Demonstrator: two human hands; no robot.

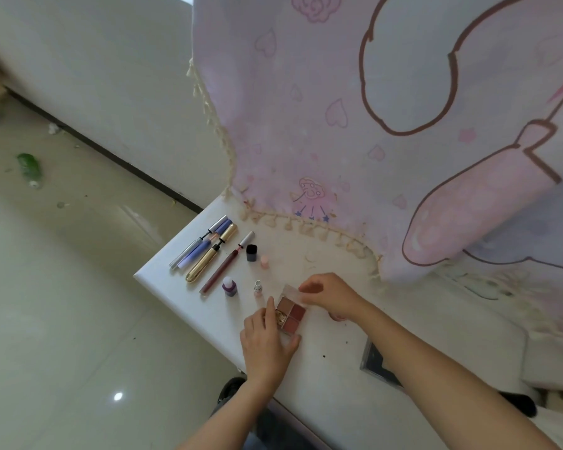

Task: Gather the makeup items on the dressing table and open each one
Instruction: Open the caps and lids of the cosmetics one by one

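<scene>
The left hand (pixel 267 345) grips the palette (pixel 291 315) on the worktop (pixel 338 384); the right hand (pixel 329 295) pinches its clear lid (pixel 288 290). Best to pin the base flat and swing the lid back gently

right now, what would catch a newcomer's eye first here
The left hand holds an open four-pan eyeshadow palette near the edge of the white table while the right hand pinches its clear lid. Behind hangs a big pink cartoon-print cloth, and uncapped makeup tubes lie in a row to the left.

Dark case (pixel 372 360) under forearm (pixel 436 365), green object (pixel 30 167) blurred
</scene>
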